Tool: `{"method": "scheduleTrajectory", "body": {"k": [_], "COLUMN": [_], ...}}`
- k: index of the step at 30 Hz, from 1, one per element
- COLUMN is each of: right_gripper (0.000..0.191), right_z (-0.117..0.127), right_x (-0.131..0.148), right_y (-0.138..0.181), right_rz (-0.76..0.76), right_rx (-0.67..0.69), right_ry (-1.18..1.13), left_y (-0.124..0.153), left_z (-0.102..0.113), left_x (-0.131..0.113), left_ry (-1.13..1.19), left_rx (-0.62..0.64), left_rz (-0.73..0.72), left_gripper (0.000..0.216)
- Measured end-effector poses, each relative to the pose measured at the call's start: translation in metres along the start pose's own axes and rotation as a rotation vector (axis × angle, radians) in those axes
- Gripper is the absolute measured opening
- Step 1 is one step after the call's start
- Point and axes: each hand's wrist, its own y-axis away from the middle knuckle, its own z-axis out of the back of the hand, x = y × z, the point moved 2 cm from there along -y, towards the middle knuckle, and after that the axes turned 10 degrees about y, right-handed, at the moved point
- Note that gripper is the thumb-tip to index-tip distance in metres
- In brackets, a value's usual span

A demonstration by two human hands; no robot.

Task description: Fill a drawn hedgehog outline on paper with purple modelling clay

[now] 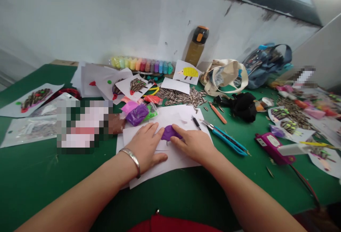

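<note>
A flattened piece of purple modelling clay (168,133) lies on white paper (183,155) in front of me. My right hand (193,141) touches the clay's right side with thumb and fingertips, its fingers stretched out. On the left, my left hand (146,143) lies flat on the paper, fingers spread, the fingertips at the clay's left edge. A silver bracelet (132,159) is on the left wrist. Just beyond the left hand sits a bag of purple clay (137,114). A black pen (196,122) rests beyond the right hand.
Right of the paper lie a blue utility knife (229,139) and an orange clay tool (218,113). Sunflower seeds (183,97) are heaped behind. A bottle (197,45) and a cloth bag (226,77) stand near the wall. A magenta device (274,148) with a cable sits at right.
</note>
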Motion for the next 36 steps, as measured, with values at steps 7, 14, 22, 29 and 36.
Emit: {"method": "scheduleTrajectory", "body": {"k": [7, 14, 22, 29, 36], "right_gripper": [0.052, 0.054, 0.054, 0.053, 0.053], "right_z": [-0.001, -0.003, -0.004, -0.004, -0.006], "right_x": [-0.01, -0.001, -0.002, -0.003, -0.003], "right_y": [0.004, 0.002, 0.001, 0.004, -0.001], "right_rz": [0.056, 0.054, 0.019, 0.07, 0.018], "right_rx": [-0.027, -0.016, -0.037, -0.032, -0.066], "right_ry": [-0.127, 0.0, -0.003, -0.021, -0.007], "left_y": [0.0, 0.0, 0.0, 0.0, 0.0], "left_z": [-0.001, -0.005, -0.002, -0.007, -0.004], "left_x": [0.001, 0.005, 0.001, 0.007, 0.003], "left_ry": [0.038, 0.053, 0.054, 0.049, -0.017], "left_rx": [-0.014, -0.045, -0.022, -0.057, -0.036], "left_rz": [0.002, -0.028, 0.011, -0.044, -0.013], "left_gripper": [0.08, 0.079, 0.08, 0.079, 0.078]}}
